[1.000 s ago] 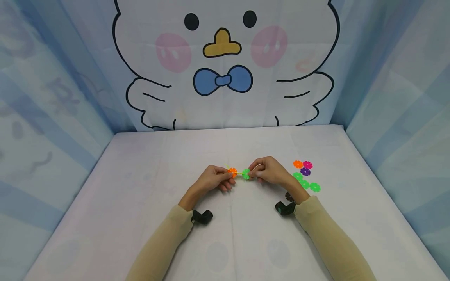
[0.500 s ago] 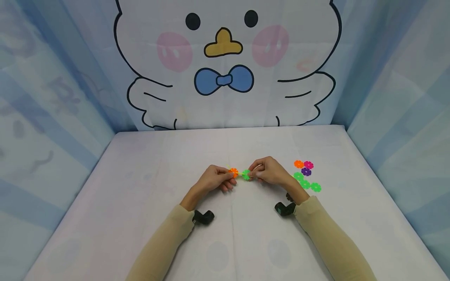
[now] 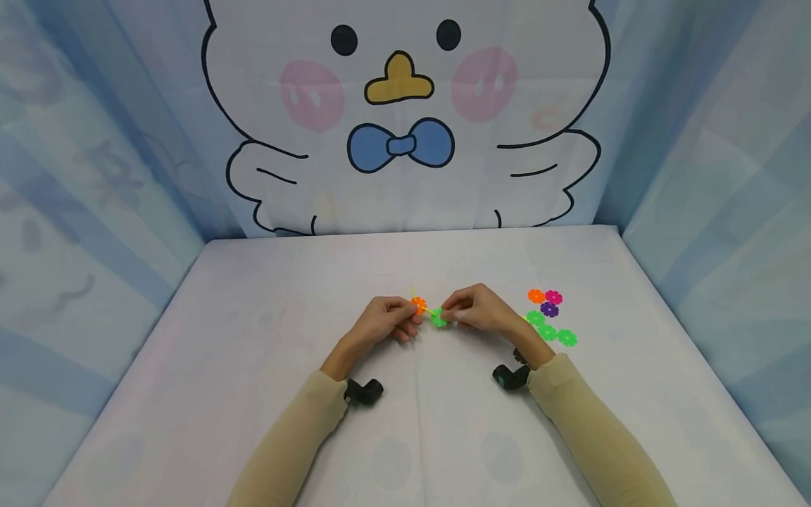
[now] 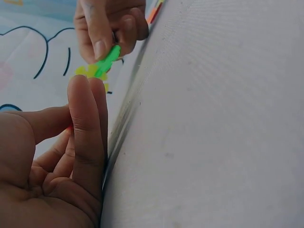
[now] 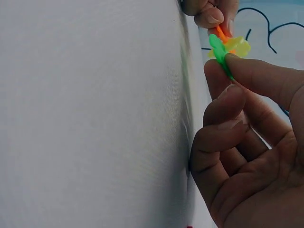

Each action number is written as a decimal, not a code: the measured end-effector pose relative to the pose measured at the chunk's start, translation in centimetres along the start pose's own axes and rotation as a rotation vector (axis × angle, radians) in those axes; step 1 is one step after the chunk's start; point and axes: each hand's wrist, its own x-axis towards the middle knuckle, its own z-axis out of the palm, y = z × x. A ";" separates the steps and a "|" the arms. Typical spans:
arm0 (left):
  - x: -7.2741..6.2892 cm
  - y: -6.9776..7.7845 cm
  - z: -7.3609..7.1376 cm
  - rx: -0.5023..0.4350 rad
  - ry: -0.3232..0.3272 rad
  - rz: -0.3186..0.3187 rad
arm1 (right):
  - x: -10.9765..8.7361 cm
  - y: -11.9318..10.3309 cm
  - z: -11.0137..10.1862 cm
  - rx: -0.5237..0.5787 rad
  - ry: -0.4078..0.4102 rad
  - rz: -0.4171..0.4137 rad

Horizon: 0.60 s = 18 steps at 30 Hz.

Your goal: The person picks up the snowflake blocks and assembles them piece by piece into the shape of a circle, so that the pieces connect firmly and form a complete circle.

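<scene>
Disc (image 3: 437,317), green, in right grip (image 3: 483,310)

Printed curtains (image 3: 405,197) wall this table (image 3: 190,401) into a 3-sided booth.

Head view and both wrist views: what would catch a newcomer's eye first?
Probably the big cartoon figure with its blue bow tie, behind the table. Next, over mid-table, an orange piece in the left grip and a green piece in the right grip, with a yellow piece between them. Then the bright loose pieces right of the right grip.
</scene>
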 end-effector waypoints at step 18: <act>0.0 0.1 0.2 0.046 -0.060 -0.017 | 0.2 -0.5 0.7 0.047 -0.037 0.036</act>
